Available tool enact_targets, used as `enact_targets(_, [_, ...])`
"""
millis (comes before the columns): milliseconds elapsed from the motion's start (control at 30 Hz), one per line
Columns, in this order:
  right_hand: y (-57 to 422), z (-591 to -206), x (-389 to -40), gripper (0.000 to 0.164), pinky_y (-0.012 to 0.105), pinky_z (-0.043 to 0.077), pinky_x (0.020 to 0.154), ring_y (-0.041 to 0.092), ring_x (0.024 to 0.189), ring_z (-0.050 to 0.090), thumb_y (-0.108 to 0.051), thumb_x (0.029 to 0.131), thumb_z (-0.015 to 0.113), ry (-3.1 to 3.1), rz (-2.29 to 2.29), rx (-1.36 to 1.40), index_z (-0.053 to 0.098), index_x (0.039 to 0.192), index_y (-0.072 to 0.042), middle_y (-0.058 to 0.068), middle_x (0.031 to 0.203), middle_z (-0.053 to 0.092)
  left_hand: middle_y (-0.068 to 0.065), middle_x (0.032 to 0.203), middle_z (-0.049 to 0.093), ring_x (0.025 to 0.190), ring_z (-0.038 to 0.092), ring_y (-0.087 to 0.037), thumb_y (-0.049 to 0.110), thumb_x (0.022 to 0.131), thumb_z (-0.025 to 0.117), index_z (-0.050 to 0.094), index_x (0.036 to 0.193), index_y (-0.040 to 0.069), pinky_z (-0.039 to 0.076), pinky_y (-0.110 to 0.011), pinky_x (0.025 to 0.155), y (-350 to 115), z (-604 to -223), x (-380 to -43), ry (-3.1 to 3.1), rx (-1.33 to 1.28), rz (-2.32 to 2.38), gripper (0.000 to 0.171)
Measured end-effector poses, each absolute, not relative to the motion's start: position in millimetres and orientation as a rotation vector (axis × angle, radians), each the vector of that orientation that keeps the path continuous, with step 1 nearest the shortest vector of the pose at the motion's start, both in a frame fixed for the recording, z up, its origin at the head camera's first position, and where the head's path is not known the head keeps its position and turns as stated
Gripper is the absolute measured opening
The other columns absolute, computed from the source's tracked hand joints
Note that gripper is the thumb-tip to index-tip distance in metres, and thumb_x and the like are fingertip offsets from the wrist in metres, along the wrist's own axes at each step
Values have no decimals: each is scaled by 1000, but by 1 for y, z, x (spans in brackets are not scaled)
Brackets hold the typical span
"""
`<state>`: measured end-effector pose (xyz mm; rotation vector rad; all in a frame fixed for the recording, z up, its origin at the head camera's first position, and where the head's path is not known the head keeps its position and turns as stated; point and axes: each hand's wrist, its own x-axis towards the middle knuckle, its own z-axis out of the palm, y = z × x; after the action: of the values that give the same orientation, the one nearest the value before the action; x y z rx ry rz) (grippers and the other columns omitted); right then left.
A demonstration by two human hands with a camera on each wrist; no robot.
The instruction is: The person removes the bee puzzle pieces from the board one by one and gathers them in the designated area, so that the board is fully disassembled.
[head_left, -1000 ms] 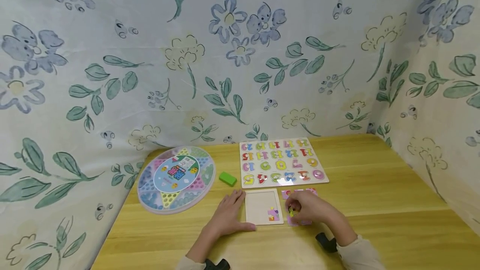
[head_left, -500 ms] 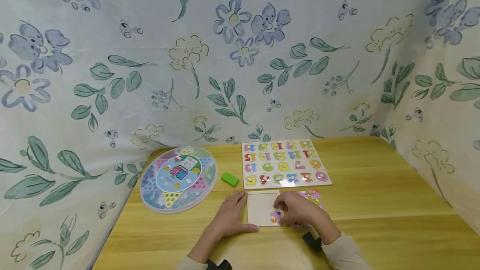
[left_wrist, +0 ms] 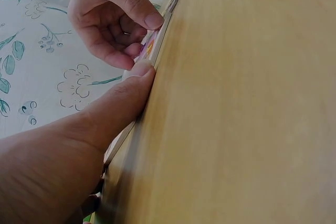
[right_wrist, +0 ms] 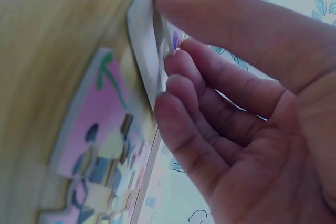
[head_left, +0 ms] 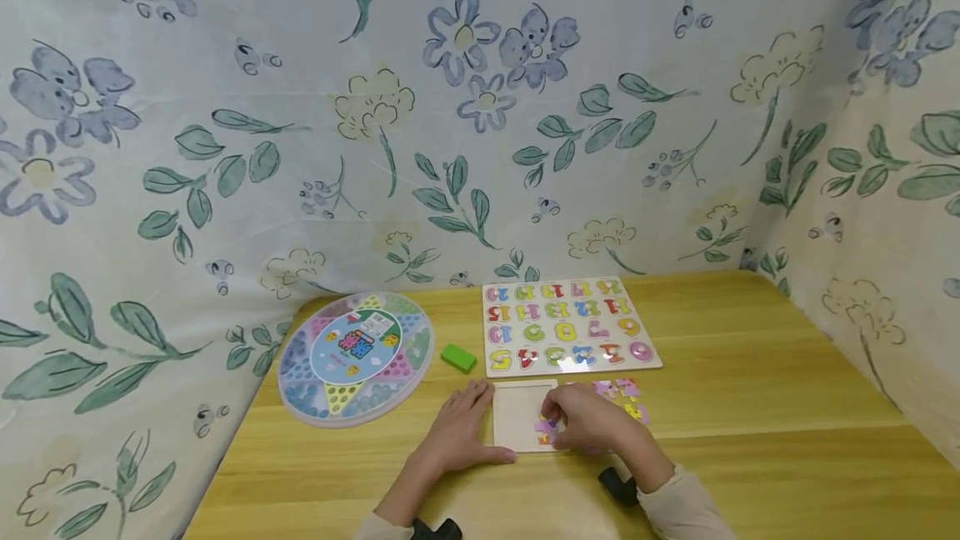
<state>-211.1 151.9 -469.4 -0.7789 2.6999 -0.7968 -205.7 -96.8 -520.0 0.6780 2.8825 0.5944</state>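
Observation:
A pale square puzzle tray lies on the table with pink-purple jigsaw pieces in its near right corner. My left hand rests at the tray's left side, fingers extended along that edge and thumb against the near edge. My right hand is over the tray's right edge, thumb and fingertips bent around a puzzle piece that shows purple between them in the right wrist view. Its fingers hide much of that piece. Loose puzzle pieces lie right of the tray, partly covered by the right hand.
A number board lies just behind the tray. Left of it are a green block and a round Chinese checkers board. Flowered cloth hangs behind and beside the wooden table.
My right hand has moved left from the loose pieces to the tray's right corner, carrying a piece, then slightly further left. The left hand has stayed at the tray.

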Motion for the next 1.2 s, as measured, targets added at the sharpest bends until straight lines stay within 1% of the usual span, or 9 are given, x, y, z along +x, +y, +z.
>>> enact_targets(133, [149, -469, -211, 28, 21, 46, 63, 6, 71, 50, -5, 66, 83, 2715, -772, -770, 69, 91, -6, -5, 81, 62, -10, 161, 27, 150, 23, -31, 78, 71, 64, 27, 154, 9, 20, -51, 122, -97, -522, -206, 2892, 692, 591, 114])
enact_targets(300, [150, -468, -209, 28, 22, 46, 63, 9, 72, 52, -3, 67, 82, 2707, -782, -741, 70, 92, -4, -4, 81, 62, -12, 160, 28, 149, 25, -32, 77, 70, 65, 28, 154, 8, 22, -53, 121, -97, -522, -206, 2898, 706, 596, 115])
enact_targets(600, [158, -465, -206, 30, 22, 47, 63, 11, 74, 55, -5, 67, 83, 2700, -848, -723, 70, 94, -3, -1, 82, 64, -10, 162, 25, 150, 21, -30, 77, 71, 65, 26, 155, 9, 19, -51, 123, -95, -521, -206, 2875, 677, 599, 115])
enact_targets(733, [170, -465, -205, 30, 20, 47, 61, 11, 72, 56, -5, 68, 83, 2679, -904, -754, 69, 94, -2, -1, 81, 64, -11, 162, 25, 150, 22, -31, 76, 71, 65, 26, 154, 9, 19, -52, 123, -97, -520, -206, 2867, 679, 605, 114])
enact_targets(900, [192, -466, -204, 30, 19, 46, 58, 7, 69, 52, -6, 68, 83, 2674, -932, -795, 68, 94, -3, -2, 78, 61, -11, 161, 26, 150, 23, -31, 76, 71, 65, 27, 154, 8, 21, -53, 122, -99, -520, -205, 2872, 695, 609, 114])
enact_targets(1000, [207, -466, -203, 30, 19, 46, 59, 5, 69, 51, -8, 68, 83, 2702, -924, -780, 67, 94, -5, -3, 78, 60, -12, 161, 26, 150, 23, -32, 76, 71, 66, 26, 154, 8, 21, -53, 122, -100, -521, -206, 2877, 702, 605, 114])
enact_targets(1200, [241, -467, -195, 30, 19, 45, 59, 5, 70, 49, -7, 69, 81, 2746, -914, -705, 67, 95, -4, -2, 79, 59, -11, 161, 25, 150, 23, -31, 75, 71, 66, 26, 154, 8, 20, -53, 122, -99, -521, -207, 2876, 705, 606, 114])
